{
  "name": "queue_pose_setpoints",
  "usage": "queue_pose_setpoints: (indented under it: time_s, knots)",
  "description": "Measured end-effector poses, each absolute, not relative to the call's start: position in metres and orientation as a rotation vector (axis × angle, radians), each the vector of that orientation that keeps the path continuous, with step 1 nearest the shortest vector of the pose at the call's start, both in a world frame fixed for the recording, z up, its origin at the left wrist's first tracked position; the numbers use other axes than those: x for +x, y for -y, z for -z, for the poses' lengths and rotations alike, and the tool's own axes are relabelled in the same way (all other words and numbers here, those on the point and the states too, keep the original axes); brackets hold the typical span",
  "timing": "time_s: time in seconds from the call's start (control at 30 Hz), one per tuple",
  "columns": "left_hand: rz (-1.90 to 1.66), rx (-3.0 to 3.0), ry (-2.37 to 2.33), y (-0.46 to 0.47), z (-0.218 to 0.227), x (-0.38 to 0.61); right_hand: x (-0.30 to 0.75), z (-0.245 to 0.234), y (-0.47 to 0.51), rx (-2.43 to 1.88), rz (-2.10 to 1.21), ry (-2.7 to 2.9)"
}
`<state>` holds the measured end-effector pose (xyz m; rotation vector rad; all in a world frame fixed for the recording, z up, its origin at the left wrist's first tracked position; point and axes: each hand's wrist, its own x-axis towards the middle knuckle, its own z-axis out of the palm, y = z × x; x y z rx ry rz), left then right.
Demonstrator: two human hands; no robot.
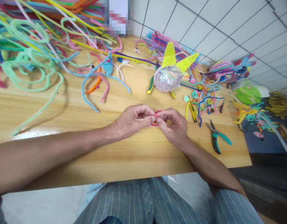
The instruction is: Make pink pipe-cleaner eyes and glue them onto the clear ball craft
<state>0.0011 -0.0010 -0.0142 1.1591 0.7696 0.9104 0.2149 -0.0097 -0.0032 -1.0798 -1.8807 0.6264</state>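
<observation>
A pink pipe cleaner [154,124], bent into a small loop, is pinched between both hands just above the wooden table. My left hand [136,119] grips it with thumb and forefinger from the left. From the right, my right hand [172,124] pinches it close beside the left fingertips. Part of the loop is hidden behind the fingers. Beyond the hands stands a clear ball with colourful specks [168,78], topped by two yellow ear-like shapes [169,55].
Pliers with teal handles [219,138] lie right of my right hand. A yellow glue gun [243,111] rests near the right edge. Pipe cleaner scraps [208,102] lie before it. Many loose pipe cleaners [35,62] cover the back left of the table [87,165].
</observation>
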Motion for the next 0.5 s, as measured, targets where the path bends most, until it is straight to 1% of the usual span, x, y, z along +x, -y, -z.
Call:
queue_pose_setpoints:
  time_s: [0.5]
  knots:
    - [-0.92, 1.154, -0.776, 0.0009, 0.0146, 0.0016, 0.2162, 0.009, 0.0097, -1.137, -0.709, 1.809]
